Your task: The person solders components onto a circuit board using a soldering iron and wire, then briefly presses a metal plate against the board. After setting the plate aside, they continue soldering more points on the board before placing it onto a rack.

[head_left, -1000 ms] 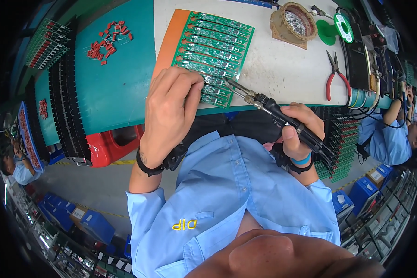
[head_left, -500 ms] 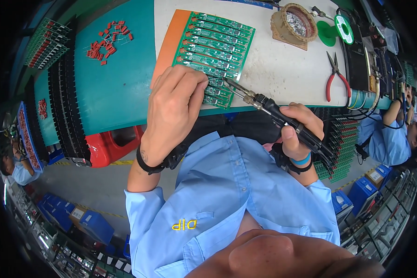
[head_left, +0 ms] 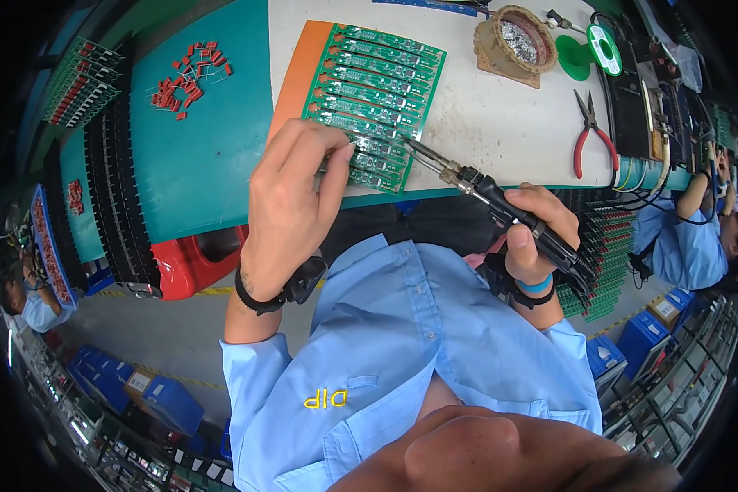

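- The bench (head_left: 205,156) carries the work; a green surface covers its left side, a white one the middle.
- The circuit-board panel (head_left: 381,86) lies flat on the white part, its lowest row just beside the bench's near edge, all its rows joined together.
- The left hand (head_left: 291,189) reaches over the panel's lower left, thumb and fingers pinched on what looks like a fine wire (head_left: 369,137).
- The right hand (head_left: 542,223) wraps the soldering iron (head_left: 488,194), whose tip is at the panel's nearer rows, toward their right ends.
- Soldering seems under way there; joints are too small to tell finished from unfinished.
- Red components (head_left: 190,86) lie loose toward the bench's far left corner; none shows fitted on the panel.
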`<action>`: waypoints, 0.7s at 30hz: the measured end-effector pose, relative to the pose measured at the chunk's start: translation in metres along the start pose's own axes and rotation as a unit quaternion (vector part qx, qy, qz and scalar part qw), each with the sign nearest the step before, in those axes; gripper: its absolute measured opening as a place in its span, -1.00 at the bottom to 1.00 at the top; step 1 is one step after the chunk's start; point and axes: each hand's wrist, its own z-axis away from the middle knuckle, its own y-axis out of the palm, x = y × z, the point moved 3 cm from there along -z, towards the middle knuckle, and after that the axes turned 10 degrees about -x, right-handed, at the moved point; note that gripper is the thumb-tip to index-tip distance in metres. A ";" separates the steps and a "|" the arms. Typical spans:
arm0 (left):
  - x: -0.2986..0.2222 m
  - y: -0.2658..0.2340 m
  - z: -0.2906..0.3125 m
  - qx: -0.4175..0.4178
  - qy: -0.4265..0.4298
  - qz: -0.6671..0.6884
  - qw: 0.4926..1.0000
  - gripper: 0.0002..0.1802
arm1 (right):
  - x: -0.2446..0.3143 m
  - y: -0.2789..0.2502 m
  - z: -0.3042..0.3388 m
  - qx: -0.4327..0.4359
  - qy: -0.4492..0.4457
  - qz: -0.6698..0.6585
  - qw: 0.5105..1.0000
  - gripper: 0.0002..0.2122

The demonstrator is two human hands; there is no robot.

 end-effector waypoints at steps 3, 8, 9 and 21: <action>-0.001 0.000 -0.005 0.003 0.005 -0.007 1.000 -0.86 | -0.003 -0.001 0.000 -0.011 0.035 -0.005 0.999 -0.69; 0.005 0.007 -0.006 0.008 0.027 -0.017 0.999 -0.89 | -0.004 0.002 -0.002 -0.015 0.030 -0.008 0.999 -0.69; 0.005 0.008 -0.007 0.008 0.027 -0.017 0.999 -0.89 | -0.004 0.003 -0.002 -0.011 0.039 0.000 0.999 -0.65; 0.004 0.017 -0.012 0.028 0.022 0.013 0.999 -0.89 | -0.006 0.008 -0.004 0.003 0.069 0.011 0.998 -0.56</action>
